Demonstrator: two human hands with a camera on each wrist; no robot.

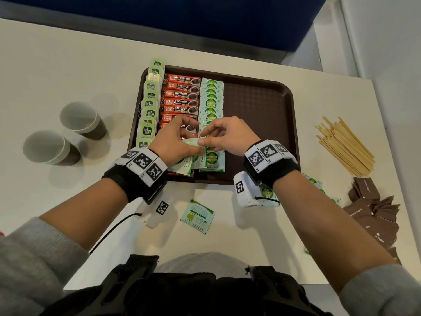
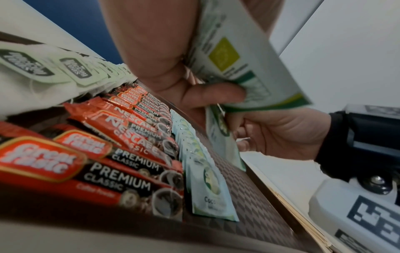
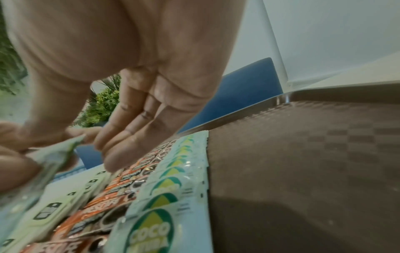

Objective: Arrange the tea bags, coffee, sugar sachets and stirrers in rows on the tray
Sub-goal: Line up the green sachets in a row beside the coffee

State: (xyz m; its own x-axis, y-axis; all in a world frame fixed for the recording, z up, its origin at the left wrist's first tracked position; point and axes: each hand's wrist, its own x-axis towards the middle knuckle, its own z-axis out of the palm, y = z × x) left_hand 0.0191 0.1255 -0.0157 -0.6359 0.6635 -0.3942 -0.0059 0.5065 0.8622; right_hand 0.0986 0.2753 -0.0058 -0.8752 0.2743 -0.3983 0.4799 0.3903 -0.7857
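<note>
Left hand (image 1: 174, 142) and right hand (image 1: 224, 137) fingers both pinch one sugar sachet (image 1: 193, 142) between them.

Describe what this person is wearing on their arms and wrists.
Grey sleeves are pushed up both forearms. Each wrist carries a black strap topped with white blocks printed with black square codes. A white camera unit hangs under each wrist; a thin black cable trails from the left one.

The table (image 1: 68, 65) bears a tray (image 1: 262, 92), cups (image 1: 79, 118), stirrers (image 1: 344, 147) and sachets (image 1: 197, 216).
</note>
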